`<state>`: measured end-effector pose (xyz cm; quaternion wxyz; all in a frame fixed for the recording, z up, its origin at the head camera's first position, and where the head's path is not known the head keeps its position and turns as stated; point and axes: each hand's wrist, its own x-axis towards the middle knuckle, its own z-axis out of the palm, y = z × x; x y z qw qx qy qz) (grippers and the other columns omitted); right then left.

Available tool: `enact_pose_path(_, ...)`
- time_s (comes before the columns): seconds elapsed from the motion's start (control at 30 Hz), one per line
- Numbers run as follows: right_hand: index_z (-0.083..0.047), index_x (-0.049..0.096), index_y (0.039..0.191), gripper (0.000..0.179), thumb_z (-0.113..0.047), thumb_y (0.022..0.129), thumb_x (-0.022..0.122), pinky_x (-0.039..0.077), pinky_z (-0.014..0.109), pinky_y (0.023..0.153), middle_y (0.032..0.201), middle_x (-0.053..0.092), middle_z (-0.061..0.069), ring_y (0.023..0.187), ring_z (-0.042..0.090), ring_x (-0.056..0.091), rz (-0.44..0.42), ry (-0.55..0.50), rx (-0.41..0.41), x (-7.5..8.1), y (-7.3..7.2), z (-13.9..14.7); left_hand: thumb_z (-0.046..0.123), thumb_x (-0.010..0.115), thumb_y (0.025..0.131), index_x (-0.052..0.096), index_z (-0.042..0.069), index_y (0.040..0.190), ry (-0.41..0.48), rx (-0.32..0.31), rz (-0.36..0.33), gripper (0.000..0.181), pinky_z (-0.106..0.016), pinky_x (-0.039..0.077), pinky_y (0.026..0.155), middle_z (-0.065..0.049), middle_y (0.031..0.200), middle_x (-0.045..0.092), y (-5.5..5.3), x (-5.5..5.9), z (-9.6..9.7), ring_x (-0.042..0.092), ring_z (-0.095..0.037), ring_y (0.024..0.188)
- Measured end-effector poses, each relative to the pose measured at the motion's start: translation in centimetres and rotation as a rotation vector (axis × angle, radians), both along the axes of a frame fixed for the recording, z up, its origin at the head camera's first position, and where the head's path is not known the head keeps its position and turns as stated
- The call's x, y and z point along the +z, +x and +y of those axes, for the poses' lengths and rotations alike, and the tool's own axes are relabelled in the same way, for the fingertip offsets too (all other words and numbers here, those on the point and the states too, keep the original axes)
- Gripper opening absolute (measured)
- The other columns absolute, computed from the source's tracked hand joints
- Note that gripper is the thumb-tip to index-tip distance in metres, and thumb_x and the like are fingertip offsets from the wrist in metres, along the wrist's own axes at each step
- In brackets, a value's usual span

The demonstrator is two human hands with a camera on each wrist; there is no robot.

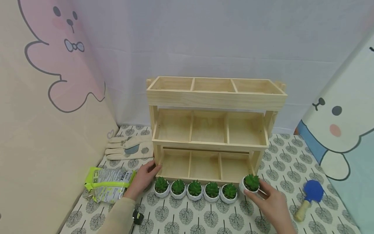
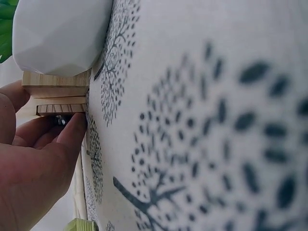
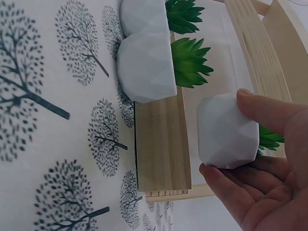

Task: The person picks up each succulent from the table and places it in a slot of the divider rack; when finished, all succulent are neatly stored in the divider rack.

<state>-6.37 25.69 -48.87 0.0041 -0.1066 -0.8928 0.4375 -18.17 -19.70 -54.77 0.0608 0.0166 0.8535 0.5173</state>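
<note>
My right hand holds a small potted succulent by its white faceted pot. In the right wrist view the pot is pinched between thumb and fingers, off the cloth, in front of the lowest tier. My left hand grips the lower left end of a three-tier wooden planter shelf. Seen from the left wrist, the thumb and fingers close around the edge of a wooden upright. Several more potted succulents stand in a row along the shelf's front.
Each tier of the shelf has three compartments. At left lie a green-and-white bag and a pair of cream gloves. A blue trowel with a wooden handle lies at right on the tree-patterned cloth. Printed curtains stand behind.
</note>
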Motion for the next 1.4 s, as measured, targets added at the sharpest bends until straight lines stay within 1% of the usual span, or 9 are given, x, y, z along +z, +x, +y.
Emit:
enact_pose_path(0.13,0.002,0.049,0.153,0.095,-0.055,0.085,0.083,0.062,0.042,0.087,0.142,0.057,0.03,0.119,0.041,0.066,0.0,0.035,0.0,0.3,-0.5,0.0,0.036,0.064,0.107,0.052,0.005,0.154,-0.007,-0.002,-0.001,0.058,-0.052,0.041,0.116,-0.02,0.152,0.053,-0.1,-0.1,0.0,0.049,-0.037,0.141)
enact_pose_path(0.33,0.0,0.057,0.148,0.086,-0.051,0.085,0.086,0.062,0.042,0.085,0.135,0.063,0.027,0.112,0.039,0.07,0.118,0.074,0.01,0.3,-1.3,-0.3,0.035,0.063,0.107,0.051,0.005,0.154,-0.004,-0.006,0.002,0.057,-0.053,0.04,0.116,-0.02,0.152,0.053,-0.1,-0.2,-0.1,0.05,-0.038,0.14)
enact_pose_path(0.43,0.001,0.059,0.146,0.08,-0.044,0.086,0.088,0.062,0.039,0.084,0.133,0.064,0.027,0.111,0.039,0.071,0.172,0.058,0.022,0.1,-1.8,-0.4,0.036,0.063,0.107,0.05,0.005,0.155,-0.005,-0.009,0.0,0.058,-0.053,0.041,0.116,-0.02,0.151,0.054,-0.1,-0.3,-0.1,0.051,-0.037,0.14)
enact_pose_path(0.53,0.002,0.06,0.144,0.077,-0.04,0.086,0.089,0.063,0.035,0.082,0.13,0.066,0.028,0.11,0.04,0.071,0.191,0.033,0.03,0.0,-2.3,-0.4,0.039,0.063,0.107,0.05,0.005,0.155,-0.01,-0.005,-0.004,0.06,-0.053,0.042,0.115,-0.019,0.15,0.055,-0.1,-0.3,-0.1,0.052,-0.037,0.139)
enact_pose_path(0.73,0.004,0.058,0.144,0.079,-0.039,0.085,0.089,0.062,0.03,0.082,0.129,0.065,0.03,0.109,0.038,0.072,0.175,-0.035,0.035,-0.2,-3.5,-0.5,0.039,0.063,0.107,0.05,0.004,0.155,-0.014,0.005,-0.007,0.061,-0.053,0.042,0.115,-0.019,0.15,0.056,-0.1,-0.2,0.0,0.053,-0.037,0.138)
enact_pose_path(0.93,0.0,0.061,0.144,0.079,-0.047,0.085,0.087,0.062,0.039,0.085,0.127,0.068,0.027,0.106,0.035,0.074,0.188,0.011,0.049,-0.7,-4.5,-0.6,0.037,0.063,0.107,0.051,0.004,0.154,0.004,0.003,0.0,0.06,-0.052,0.043,0.114,-0.02,0.149,0.056,0.0,-0.3,0.0,0.054,-0.037,0.137)
enact_pose_path(1.07,0.001,0.06,0.144,0.082,-0.048,0.085,0.087,0.063,0.037,0.084,0.124,0.07,0.027,0.104,0.034,0.075,0.192,0.029,0.042,-1.1,-5.3,-0.6,0.036,0.063,0.107,0.051,0.004,0.154,0.005,0.003,-0.001,0.059,-0.052,0.043,0.115,-0.02,0.15,0.056,-0.1,-0.3,0.0,0.053,-0.037,0.138)
enact_pose_path(1.27,0.004,0.052,0.149,0.086,-0.04,0.085,0.089,0.062,0.032,0.083,0.126,0.067,0.031,0.107,0.037,0.073,0.182,-0.019,0.054,-1.7,-6.1,-0.7,0.039,0.063,0.106,0.05,0.005,0.155,0.008,0.005,-0.01,0.06,-0.053,0.042,0.115,-0.019,0.15,0.055,-0.1,-0.4,0.0,0.052,-0.037,0.139)
enact_pose_path(1.4,0.004,0.051,0.15,0.085,-0.035,0.085,0.09,0.062,0.032,0.083,0.127,0.065,0.032,0.106,0.039,0.073,0.187,-0.014,0.065,-2.0,-6.7,-0.8,0.04,0.063,0.106,0.05,0.005,0.155,0.012,0.005,-0.014,0.061,-0.052,0.042,0.115,-0.019,0.151,0.055,-0.1,-0.5,0.0,0.052,-0.037,0.139)
